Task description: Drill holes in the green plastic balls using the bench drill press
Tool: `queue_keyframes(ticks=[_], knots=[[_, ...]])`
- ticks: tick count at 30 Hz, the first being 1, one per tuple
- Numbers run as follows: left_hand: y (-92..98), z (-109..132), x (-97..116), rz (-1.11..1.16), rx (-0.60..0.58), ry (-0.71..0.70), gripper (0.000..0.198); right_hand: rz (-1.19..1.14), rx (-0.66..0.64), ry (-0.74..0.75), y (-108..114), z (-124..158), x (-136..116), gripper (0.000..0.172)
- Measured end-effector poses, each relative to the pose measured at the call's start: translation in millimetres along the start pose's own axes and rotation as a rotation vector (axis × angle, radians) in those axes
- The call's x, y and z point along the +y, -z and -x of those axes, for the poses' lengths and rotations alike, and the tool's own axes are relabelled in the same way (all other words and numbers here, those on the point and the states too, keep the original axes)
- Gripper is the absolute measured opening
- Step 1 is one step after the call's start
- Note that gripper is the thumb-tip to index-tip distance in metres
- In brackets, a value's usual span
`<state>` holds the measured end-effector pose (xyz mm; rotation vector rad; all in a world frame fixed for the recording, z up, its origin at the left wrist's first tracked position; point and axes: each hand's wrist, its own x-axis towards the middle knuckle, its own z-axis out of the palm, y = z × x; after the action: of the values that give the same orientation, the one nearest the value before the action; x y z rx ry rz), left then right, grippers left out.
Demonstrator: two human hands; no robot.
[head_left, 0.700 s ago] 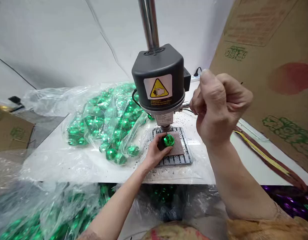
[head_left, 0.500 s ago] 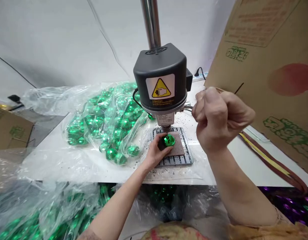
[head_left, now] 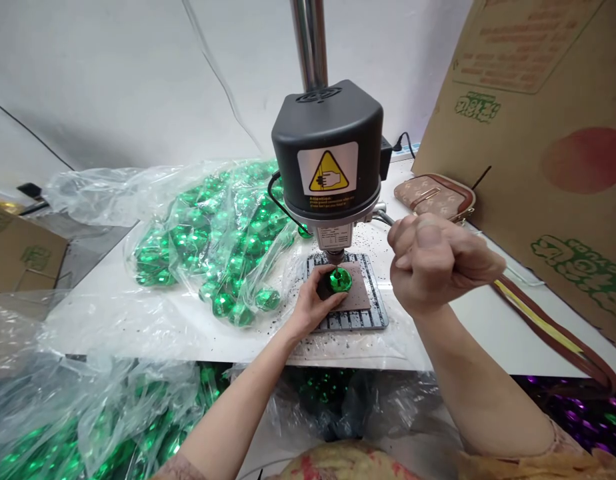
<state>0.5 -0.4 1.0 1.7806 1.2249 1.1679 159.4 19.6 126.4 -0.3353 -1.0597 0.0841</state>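
A small black bench drill point(head_left: 328, 150) on a steel column stands on the white table point(head_left: 113, 313). Its bit touches a shiny green faceted ball point(head_left: 341, 279) that rests on a brown pad on the ribbed base plate point(head_left: 375, 313). My left hand point(head_left: 313, 307) grips that ball from the left and steadies it. My right hand point(head_left: 435, 263) is a fist closed round the drill's feed lever point(head_left: 382, 216), low at the machine's right side.
A clear plastic bag of several green balls point(head_left: 213, 233) lies left of the drill. More bagged green balls point(head_left: 88, 433) sit below the table edge. A big cardboard box point(head_left: 538, 133), a small patterned pouch point(head_left: 433, 195) and a brown strap point(head_left: 553, 330) are to the right.
My right hand has swung downward with the lever, and the drill head has come down onto the green ball. The left hand stays on the ball.
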Motion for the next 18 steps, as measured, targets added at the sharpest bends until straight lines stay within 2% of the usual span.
queue_keyframes(ticks=[3,9,18], knots=[[-0.2,-0.1,-1.3,0.008,-0.006,0.004,0.047,-0.001,0.004,0.027,1.9,2.9,2.2,0.054],[-0.4,0.4,-3.8,0.012,-0.007,0.002,0.047,-0.048,-0.073,0.118,7.6,6.3,7.7,0.051],[-0.4,1.9,-3.3,0.006,-0.001,0.007,0.047,-0.09,-0.114,0.143,15.1,15.4,9.3,0.046]])
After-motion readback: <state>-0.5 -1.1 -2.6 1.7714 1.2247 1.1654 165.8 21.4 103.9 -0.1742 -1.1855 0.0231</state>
